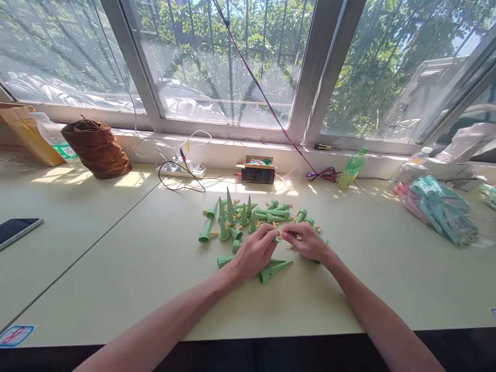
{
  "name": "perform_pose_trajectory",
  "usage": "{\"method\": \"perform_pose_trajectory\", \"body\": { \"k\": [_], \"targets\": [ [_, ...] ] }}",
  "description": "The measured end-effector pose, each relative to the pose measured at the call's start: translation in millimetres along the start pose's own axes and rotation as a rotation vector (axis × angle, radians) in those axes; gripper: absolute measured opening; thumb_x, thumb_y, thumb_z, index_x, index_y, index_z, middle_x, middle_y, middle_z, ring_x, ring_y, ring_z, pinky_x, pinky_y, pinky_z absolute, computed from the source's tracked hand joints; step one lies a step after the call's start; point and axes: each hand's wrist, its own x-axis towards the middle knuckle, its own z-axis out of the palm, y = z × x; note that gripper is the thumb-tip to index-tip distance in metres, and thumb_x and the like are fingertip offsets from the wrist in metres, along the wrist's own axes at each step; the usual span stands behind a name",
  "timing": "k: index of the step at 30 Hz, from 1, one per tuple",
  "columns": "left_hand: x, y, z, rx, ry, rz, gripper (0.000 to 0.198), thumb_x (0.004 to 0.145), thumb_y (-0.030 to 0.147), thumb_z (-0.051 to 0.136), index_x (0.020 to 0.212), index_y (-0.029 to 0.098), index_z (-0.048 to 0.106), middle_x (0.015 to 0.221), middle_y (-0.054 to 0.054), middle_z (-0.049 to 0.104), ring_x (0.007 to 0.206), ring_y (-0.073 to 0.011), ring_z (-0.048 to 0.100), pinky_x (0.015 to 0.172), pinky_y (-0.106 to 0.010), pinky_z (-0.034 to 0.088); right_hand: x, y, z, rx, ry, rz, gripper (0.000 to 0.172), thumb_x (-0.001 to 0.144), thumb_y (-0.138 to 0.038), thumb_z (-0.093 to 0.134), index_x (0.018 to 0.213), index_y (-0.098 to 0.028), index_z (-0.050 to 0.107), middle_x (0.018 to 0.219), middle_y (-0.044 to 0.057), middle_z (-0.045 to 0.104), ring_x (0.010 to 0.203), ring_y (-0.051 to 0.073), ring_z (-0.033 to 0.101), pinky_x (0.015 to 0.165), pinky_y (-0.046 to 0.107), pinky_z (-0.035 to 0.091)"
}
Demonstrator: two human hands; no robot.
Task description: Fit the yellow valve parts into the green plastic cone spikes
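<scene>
My left hand (256,247) is closed, its fingertips pinching a green plastic watering spike (277,239), most of which the fingers hide. Opposite it, my right hand (306,242) pinches a small yellowish valve piece (281,235) where the fingertips of both hands nearly meet. Several green cone-shaped spikes lie or stand around and behind the hands, many with yellow valves at their sides. One upright spike (229,206) is among the tallest. Nearer to me, a loose spike (273,271) lies below my left hand.
At the back stand a small black box (258,174), a power strip (180,168) with cables and a green bottle (352,168). A brown bag (96,149) is at left, near a phone (19,231). Plastic packets (442,209) lie at right on the table (116,268).
</scene>
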Motion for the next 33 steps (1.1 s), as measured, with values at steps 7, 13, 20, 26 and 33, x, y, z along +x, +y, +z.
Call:
{"method": "perform_pose_trajectory", "body": {
  "k": [7, 13, 20, 26, 33],
  "targets": [
    [1, 4, 2.2, -0.017, 0.049, 0.015, 0.017, 0.096, 0.013, 0.046, 0.109, 0.019, 0.055, 0.096, -0.007, 0.058, 0.078, -0.0131, 0.057, 0.068, -0.024, 0.052, 1, 5, -5, -0.023, 0.179, 0.027, 0.041, 0.096, -0.043, 0.050, 0.067, -0.017, 0.062, 0.055, -0.002, 0.049, 0.053, 0.011, 0.040, 0.053, 0.024, 0.033],
    [3, 7, -1.4, -0.007, 0.081, 0.096, 0.017, 0.096, 0.015, 0.050, 0.111, 0.018, 0.055, 0.094, -0.008, 0.060, 0.079, -0.0131, 0.060, 0.070, -0.025, 0.053, 6, 23, -15, -0.198, 0.581, 0.064, 0.042, 0.096, -0.042, 0.049, 0.064, -0.018, 0.060, 0.054, -0.002, 0.049, 0.053, 0.012, 0.044, 0.057, 0.026, 0.037],
    [6, 28, -33.4, 0.062, 0.324, 0.075, 0.020, 0.090, 0.012, 0.061, 0.109, 0.019, 0.060, 0.090, -0.004, 0.065, 0.067, -0.0084, 0.060, 0.055, -0.017, 0.051, 12, 57, -25, -0.419, 0.771, 0.201, 0.031, 0.091, -0.039, 0.047, 0.090, -0.017, 0.069, 0.094, 0.013, 0.074, 0.093, 0.028, 0.063, 0.093, 0.043, 0.044],
    [-3, 25, -95.7, 0.136, 0.629, -0.392, 0.010, 0.089, 0.027, 0.064, 0.090, 0.017, 0.065, 0.083, -0.002, 0.066, 0.064, -0.0096, 0.062, 0.055, -0.020, 0.053, 14, 73, -20, -0.282, 0.528, 0.395, 0.037, 0.092, -0.040, 0.046, 0.107, -0.017, 0.071, 0.116, 0.013, 0.072, 0.112, 0.029, 0.063, 0.102, 0.043, 0.043],
    [-5, -37, -134.7, 0.150, 0.314, -0.827, 0.027, 0.083, 0.041, 0.062, 0.083, 0.015, 0.069, 0.052, 0.003, 0.058, 0.044, -0.0106, 0.055, 0.054, -0.023, 0.047, 15, 74, -9, -0.217, 0.430, 0.392, 0.036, 0.093, -0.041, 0.048, 0.106, -0.019, 0.073, 0.115, 0.010, 0.073, 0.110, 0.026, 0.066, 0.101, 0.040, 0.046]
  ]
}}
